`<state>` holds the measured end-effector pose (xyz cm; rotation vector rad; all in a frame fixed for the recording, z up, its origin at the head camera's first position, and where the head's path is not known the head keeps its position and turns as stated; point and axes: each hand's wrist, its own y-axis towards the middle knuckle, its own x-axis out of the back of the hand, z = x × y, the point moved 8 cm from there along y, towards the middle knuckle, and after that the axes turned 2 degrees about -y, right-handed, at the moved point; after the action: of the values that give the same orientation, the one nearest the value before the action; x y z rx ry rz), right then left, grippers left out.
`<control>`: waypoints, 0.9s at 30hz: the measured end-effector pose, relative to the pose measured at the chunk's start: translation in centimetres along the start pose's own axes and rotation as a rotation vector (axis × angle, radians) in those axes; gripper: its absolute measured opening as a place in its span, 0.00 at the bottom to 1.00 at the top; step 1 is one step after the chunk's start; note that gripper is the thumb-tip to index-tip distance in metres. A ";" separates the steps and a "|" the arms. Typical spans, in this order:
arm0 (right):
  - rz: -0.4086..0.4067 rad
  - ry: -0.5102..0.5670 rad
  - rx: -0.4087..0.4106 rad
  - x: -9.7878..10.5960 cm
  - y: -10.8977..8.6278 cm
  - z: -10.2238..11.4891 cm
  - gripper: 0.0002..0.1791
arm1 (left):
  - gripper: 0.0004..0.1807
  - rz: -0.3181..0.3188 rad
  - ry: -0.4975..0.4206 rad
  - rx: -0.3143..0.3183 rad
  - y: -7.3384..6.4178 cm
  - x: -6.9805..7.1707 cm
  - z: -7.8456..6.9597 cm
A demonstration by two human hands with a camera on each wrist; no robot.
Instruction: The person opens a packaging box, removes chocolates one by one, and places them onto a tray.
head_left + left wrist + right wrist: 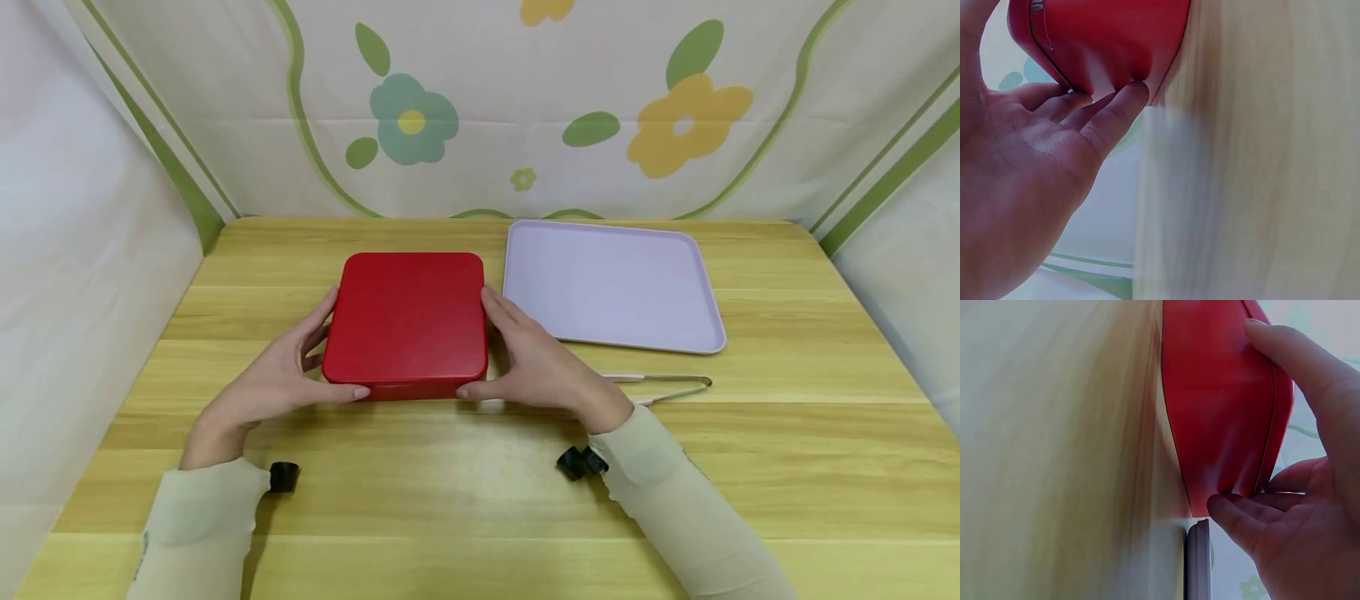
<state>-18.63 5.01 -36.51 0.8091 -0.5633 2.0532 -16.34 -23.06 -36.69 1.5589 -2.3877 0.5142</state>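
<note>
A square red box (408, 321) with rounded corners and a fitted lid lies on the wooden table, lid side up. My left hand (273, 379) grips its left side, thumb along the front face and fingers against the side wall. On the opposite side my right hand (532, 362) holds it likewise, thumb at the front right corner. In the left wrist view the fingertips (1138, 90) touch the red wall below the lid seam. The right wrist view shows the thumb near the lid edge and the other fingers on the side wall (1222, 425). The box's contents are hidden.
A pale lilac tray (611, 287) lies behind and right of the box. Metal tongs with pinkish-white handles (675, 387) lie in front of the tray, partly hidden by my right hand and wrist. A flowered cloth (480, 167) hangs behind the table.
</note>
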 end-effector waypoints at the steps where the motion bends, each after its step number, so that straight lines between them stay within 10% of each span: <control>1: -0.002 -0.001 0.002 0.0 0.0 0.0 0.74 | 0.69 0.000 -0.002 -0.001 0.0 0.0 0.0; 27: -0.116 0.026 0.101 1.6 -0.4 1.3 0.69 | 0.68 -0.056 0.078 0.016 -0.6 0.9 -1.6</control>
<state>-18.60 5.26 -34.42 0.8524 -0.3918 1.9954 -16.11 -23.34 -34.84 1.5776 -2.2807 0.5724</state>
